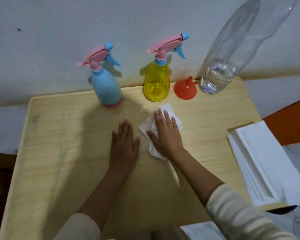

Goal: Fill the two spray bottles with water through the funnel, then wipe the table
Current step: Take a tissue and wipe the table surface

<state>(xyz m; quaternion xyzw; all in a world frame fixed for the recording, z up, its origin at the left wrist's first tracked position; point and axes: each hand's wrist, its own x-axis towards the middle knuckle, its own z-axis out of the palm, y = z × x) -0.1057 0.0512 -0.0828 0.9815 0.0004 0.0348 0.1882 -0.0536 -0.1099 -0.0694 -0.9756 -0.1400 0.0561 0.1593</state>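
The right hand lies flat with straight fingers pressing a crumpled white tissue onto the pale wooden tabletop, and the left hand rests beside it, palm down, fingers straight, holding nothing. Along the far edge by the wall stand the blue spray bottle and the yellow spray bottle, both capped with pink trigger heads. Next to them are the red funnel, lying wide mouth down, and a clear water bottle with some water low in it; white foam packing sits at the right edge.

Beyond the hands: light-blue plastic spray bottle with pink base, translucent yellow plastic spray bottle, both with pink-and-blue heads; orange-red plastic funnel.
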